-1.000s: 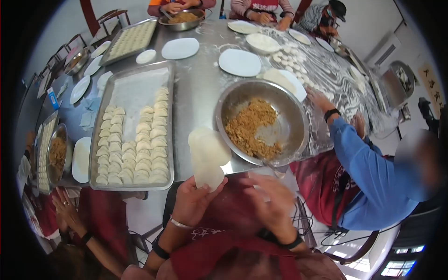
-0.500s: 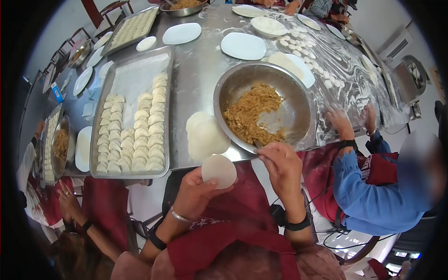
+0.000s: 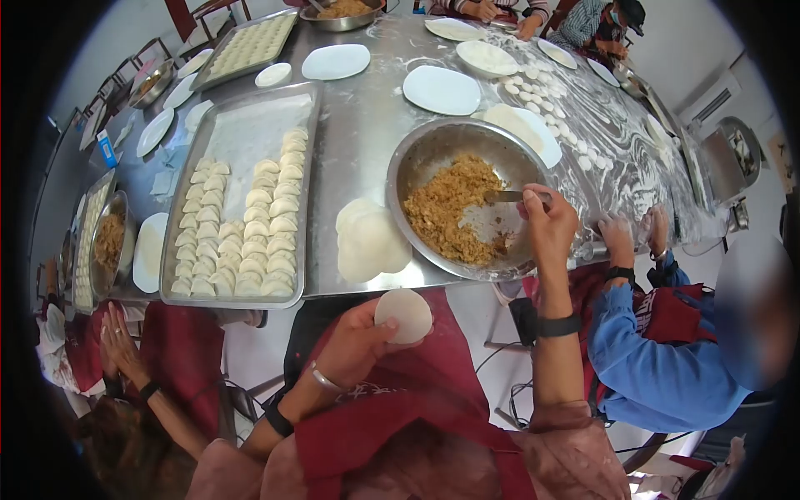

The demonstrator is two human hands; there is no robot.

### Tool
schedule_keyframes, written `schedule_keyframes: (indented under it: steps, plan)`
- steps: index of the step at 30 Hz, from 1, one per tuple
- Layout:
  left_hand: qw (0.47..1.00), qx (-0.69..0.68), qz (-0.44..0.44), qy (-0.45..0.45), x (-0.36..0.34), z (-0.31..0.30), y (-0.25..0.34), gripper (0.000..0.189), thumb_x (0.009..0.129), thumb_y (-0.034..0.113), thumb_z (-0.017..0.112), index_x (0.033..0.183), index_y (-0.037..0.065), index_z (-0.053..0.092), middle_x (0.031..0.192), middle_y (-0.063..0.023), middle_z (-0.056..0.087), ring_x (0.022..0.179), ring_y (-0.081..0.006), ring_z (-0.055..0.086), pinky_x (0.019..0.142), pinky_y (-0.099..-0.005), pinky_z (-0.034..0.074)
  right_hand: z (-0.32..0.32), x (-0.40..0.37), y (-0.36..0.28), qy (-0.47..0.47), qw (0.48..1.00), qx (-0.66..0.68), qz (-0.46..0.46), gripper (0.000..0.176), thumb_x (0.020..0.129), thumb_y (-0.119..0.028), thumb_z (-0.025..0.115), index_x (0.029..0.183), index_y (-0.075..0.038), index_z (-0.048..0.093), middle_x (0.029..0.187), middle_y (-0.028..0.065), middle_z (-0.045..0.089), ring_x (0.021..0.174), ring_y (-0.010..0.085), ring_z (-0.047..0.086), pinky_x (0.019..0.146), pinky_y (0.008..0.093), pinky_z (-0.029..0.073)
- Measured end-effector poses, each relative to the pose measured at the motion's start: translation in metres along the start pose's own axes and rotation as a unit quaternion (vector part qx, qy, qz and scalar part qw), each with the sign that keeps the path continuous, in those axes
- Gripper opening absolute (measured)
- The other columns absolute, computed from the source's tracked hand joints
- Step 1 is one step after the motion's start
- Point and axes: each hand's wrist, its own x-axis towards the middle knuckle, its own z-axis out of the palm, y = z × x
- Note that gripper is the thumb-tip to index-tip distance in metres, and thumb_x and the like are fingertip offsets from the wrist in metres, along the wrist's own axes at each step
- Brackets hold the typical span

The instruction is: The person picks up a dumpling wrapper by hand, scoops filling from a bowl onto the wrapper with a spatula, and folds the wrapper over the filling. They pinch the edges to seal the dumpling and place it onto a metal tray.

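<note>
In my left hand (image 3: 360, 339), near the table's front edge, rests a round dough wrapper (image 3: 403, 317), the thumb pressed on its lower left. My right hand (image 3: 550, 218) is closed on the handle of a metal utensil (image 3: 505, 197) over the right side of a large steel bowl (image 3: 533, 158). The utensil's tip reaches the brown filling (image 3: 450, 204) in the bowl. A stack of wrappers (image 3: 371, 242) lies left of the bowl. Further left, a metal tray (image 3: 309, 167) holds rows of folded dumplings (image 3: 254, 250).
White plates (image 3: 442, 90) stand beyond the bowl, with dough pieces (image 3: 542, 100) on the floured surface (image 3: 617, 108). A co-worker in blue sleeves (image 3: 658, 350) is close on my right; another co-worker's hands (image 3: 121, 342) are at the left. More people sit across the table.
My right hand has moved up and right, from the bowl's front rim to over its right side, with the utensil now visible. My left hand and its wrapper have shifted slightly right.
</note>
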Motion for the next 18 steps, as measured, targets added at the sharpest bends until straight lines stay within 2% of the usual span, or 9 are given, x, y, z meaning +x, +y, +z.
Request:
schedule_keyframes:
  steps: [1,4,8,11,13,18]
  plan:
    - [1.0,0.003,0.001,-0.003,0.0,-0.001,-0.001,0.044,0.094,0.015,0.058,0.131,-0.007,0.046,0.123,-0.0199,0.06,0.115,-0.0331,0.06,0.1,-0.0447,0.05,0.003,0.007,0.012,-0.006,0.998,-0.045,-0.043,0.014,0.085,-0.01,0.066,0.093,0.001,0.07,0.069,0.009,0.069,0.062,0.0129,0.066,0.06,0.0266,0.051]
    - [1.0,-0.004,0.006,-0.005,-0.003,-0.002,0.0,0.045,0.095,0.016,0.057,0.131,-0.007,0.046,0.124,-0.0205,0.059,0.115,-0.0331,0.06,0.099,-0.0444,0.05,0.014,0.008,0.025,-0.013,0.996,-0.076,-0.042,0.013,0.085,-0.008,0.066,0.093,0.001,0.07,0.069,0.0098,0.07,0.062,0.0147,0.067,0.06,0.0269,0.051]
    - [1.0,-0.017,0.012,-0.005,-0.004,-0.007,-0.002,0.044,0.097,0.019,0.054,0.131,-0.008,0.045,0.125,-0.0213,0.058,0.116,-0.0332,0.059,0.098,-0.0444,0.05,0.024,-0.002,0.022,-0.015,0.999,-0.035,-0.03,0.012,0.084,-0.008,0.066,0.092,0.0,0.07,0.07,0.0108,0.07,0.063,0.0154,0.068,0.06,0.0274,0.052]
    - [1.0,-0.025,0.011,0.006,-0.004,-0.01,-0.004,0.042,0.099,0.019,0.051,0.131,-0.008,0.044,0.125,-0.0212,0.058,0.116,-0.0333,0.059,0.099,-0.0449,0.05,0.027,-0.009,0.015,-0.035,0.999,-0.032,0.003,0.011,0.086,-0.007,0.065,0.091,0.002,0.069,0.071,0.0105,0.07,0.064,0.0151,0.069,0.06,0.0267,0.053]
    - [0.999,-0.029,0.013,0.007,-0.004,-0.011,-0.003,0.041,0.099,0.018,0.05,0.131,-0.007,0.044,0.125,-0.0212,0.058,0.116,-0.0333,0.059,0.099,-0.0451,0.05,0.029,-0.012,0.012,-0.043,0.996,0.053,0.057,0.011,0.089,-0.005,0.063,0.094,0.003,0.068,0.077,0.0102,0.07,0.066,0.0163,0.069,0.059,0.0264,0.054]
    - [0.999,-0.045,0.024,0.007,-0.003,-0.013,-0.001,0.04,0.1,0.018,0.048,0.131,-0.007,0.044,0.125,-0.0208,0.058,0.115,-0.0329,0.06,0.1,-0.0458,0.049,0.024,-0.011,0.005,-0.057,0.981,0.126,0.139,0.015,0.092,-0.004,0.059,0.1,0.007,0.064,0.084,0.0126,0.067,0.068,0.0208,0.069,0.058,0.0274,0.057]
